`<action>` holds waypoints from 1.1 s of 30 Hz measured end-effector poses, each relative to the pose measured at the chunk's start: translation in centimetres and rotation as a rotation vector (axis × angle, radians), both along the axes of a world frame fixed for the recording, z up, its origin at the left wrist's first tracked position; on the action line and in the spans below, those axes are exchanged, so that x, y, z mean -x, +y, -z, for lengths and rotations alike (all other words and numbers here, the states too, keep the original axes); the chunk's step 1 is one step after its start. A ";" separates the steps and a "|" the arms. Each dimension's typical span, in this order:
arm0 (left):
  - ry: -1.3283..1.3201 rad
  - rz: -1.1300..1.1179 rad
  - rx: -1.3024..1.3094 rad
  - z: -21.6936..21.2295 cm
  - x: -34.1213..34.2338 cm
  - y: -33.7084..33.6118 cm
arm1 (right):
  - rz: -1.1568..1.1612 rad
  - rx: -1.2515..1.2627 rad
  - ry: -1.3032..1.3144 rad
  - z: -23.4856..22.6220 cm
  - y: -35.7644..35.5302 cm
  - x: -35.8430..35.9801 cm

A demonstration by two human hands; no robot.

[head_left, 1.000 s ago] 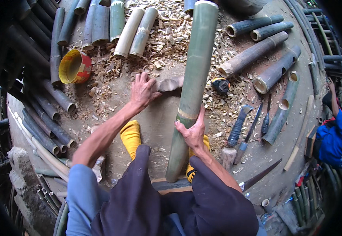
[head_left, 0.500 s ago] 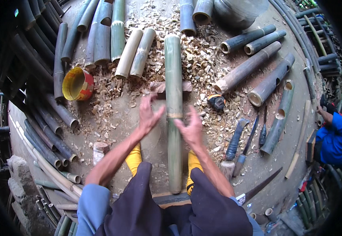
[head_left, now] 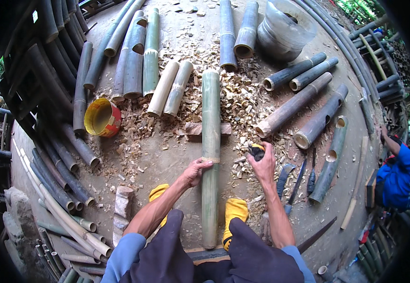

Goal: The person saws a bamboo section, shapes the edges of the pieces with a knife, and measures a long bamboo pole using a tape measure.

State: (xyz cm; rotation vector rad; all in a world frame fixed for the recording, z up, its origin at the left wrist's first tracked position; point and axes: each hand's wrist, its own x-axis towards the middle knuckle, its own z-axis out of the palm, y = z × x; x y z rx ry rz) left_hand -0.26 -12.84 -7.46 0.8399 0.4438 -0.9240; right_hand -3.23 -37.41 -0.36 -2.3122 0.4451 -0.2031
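Note:
A thick green bamboo tube (head_left: 210, 113) lies lengthwise in front of me, between my feet, its far part resting across a reddish wooden block (head_left: 194, 129). My left hand (head_left: 193, 172) is closed on the tube's left side by the node ring, its thumb lying over the top; the other fingers are partly hidden. To the right of the tube, my right hand (head_left: 264, 166) grips a black and yellow tape measure (head_left: 257, 152) above the wood chips, apart from the bamboo.
Pale chips (head_left: 240, 101) cover the ground beyond. A yellow-red bucket (head_left: 102, 118) stands left. Cut bamboo pieces (head_left: 294, 104) lie on both sides. A sheathed blade (head_left: 284, 180), a chisel (head_left: 312, 177) and a saw (head_left: 316, 236) lie right. Another person in blue (head_left: 398, 177) is far right.
My right hand has moved right and picked the tape measure up off the chips. My left hand has come down onto the bamboo tube. The view has shifted, so the scene sits lower.

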 end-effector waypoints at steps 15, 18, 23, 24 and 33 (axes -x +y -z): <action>-0.202 0.306 -0.224 -11.3 4.7 0.2 | -0.374 -0.827 0.213 -5.3 8.6 7.0; -0.319 0.358 -0.297 -10.8 6.7 0.3 | -0.413 -0.972 0.379 -6.1 7.8 7.3; -0.751 0.671 -0.532 -10.8 7.0 1.0 | -0.434 -0.962 0.523 -5.8 6.4 9.0; -0.753 0.680 -0.518 -10.6 7.1 1.3 | -0.459 -0.927 0.550 -5.5 5.3 9.3; -0.387 0.469 -0.385 -7.5 5.4 4.4 | 0.253 -0.082 0.064 -3.9 -6.0 6.9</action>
